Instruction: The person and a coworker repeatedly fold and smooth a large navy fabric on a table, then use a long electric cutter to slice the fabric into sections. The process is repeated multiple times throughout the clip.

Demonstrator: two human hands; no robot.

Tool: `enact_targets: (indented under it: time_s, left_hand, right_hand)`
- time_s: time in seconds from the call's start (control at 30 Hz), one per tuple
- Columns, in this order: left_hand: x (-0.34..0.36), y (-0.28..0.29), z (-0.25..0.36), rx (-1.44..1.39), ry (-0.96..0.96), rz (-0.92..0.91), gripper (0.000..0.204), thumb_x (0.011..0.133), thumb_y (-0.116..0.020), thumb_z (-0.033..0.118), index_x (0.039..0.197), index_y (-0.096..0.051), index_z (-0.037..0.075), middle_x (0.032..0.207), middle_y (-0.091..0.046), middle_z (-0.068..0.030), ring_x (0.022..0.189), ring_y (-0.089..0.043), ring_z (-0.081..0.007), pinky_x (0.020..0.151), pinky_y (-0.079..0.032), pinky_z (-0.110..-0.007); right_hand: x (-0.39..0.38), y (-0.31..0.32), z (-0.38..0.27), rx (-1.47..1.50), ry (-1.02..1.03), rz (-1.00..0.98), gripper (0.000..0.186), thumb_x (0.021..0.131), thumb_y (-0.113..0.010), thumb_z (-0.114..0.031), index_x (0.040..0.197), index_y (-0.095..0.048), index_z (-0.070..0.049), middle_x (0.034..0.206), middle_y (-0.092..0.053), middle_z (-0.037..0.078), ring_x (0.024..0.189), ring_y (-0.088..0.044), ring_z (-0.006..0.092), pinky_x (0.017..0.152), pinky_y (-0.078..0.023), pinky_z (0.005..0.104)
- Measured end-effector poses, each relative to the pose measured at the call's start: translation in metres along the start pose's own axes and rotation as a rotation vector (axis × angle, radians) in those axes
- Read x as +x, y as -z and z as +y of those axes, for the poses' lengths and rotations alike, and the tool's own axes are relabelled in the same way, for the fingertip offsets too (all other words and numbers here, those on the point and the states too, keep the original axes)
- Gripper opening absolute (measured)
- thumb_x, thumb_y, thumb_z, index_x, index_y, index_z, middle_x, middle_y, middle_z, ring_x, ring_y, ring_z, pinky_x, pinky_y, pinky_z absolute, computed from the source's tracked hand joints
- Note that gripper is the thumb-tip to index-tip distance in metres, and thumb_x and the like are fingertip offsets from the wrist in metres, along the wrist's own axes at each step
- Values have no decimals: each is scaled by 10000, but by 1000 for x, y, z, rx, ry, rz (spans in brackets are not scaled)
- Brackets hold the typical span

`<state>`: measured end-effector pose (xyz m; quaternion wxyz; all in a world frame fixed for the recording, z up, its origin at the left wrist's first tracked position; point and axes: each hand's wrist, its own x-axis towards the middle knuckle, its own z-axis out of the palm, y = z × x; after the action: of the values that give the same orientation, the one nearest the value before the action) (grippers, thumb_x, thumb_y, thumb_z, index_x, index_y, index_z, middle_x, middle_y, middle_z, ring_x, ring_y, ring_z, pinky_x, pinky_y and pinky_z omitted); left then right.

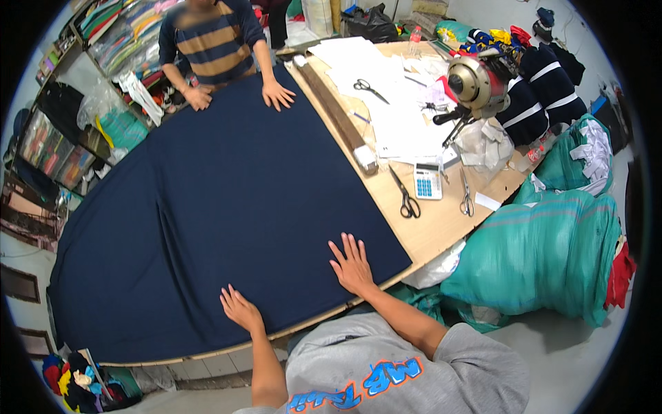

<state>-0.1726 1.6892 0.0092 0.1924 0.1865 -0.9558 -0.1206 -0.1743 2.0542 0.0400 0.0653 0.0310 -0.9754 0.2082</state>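
Navy cloth [262,186] covers the left part of the table [431,228]; the left hand [243,310] and right hand [353,268] rest on it, spread and grasping nothing. Light, even palm pressure seems best; the long crease [169,241] (left of centre) probably wants easing outward, the co-worker's hands [277,94] steadying the far edge.

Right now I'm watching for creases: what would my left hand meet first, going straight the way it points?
The left hand would probably meet the long fold in the dark cloth; its height is unclear.
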Motion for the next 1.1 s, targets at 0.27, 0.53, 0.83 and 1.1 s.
enact_targets:
  time_s: [0.27,0.53,0.83,1.1]
  left_hand:
    - [-7,2,3,85,57,-128,522,1221,-296,276,1654,-498,67,1743,-444,-140,1624,-372,-343,1333,-255,-532]
    - [-5,11,6,101,79,-181,532,1204,-283,247,1665,-472,61,1775,-391,-131,1648,-324,-336,1348,-223,-524]
    - [0,14,15,30,113,-134,510,1177,-357,207,1637,-506,48,1738,-450,-137,1626,-368,-342,1341,-249,-528]
    - [-2,13,15,-1,126,-78,489,1156,-448,187,1615,-532,40,1723,-469,-131,1618,-384,-327,1333,-274,-523]
  right_hand:
    - [-9,18,72,-96,-654,109,644,1138,-507,-313,1703,-370,-37,1768,-272,313,1664,-192,496,1338,-140,655]
    - [194,28,165,-89,-347,369,703,1035,-717,-238,1671,-439,-130,1657,-403,307,1507,-409,502,1244,-343,596]
    - [253,27,191,-60,-354,284,790,919,-839,-257,1642,-525,-317,1262,-592,215,1234,-546,410,1039,-430,557]
    - [234,93,100,-46,-313,395,657,884,-861,-332,1511,-671,-290,1145,-623,143,1163,-553,350,1040,-394,542]
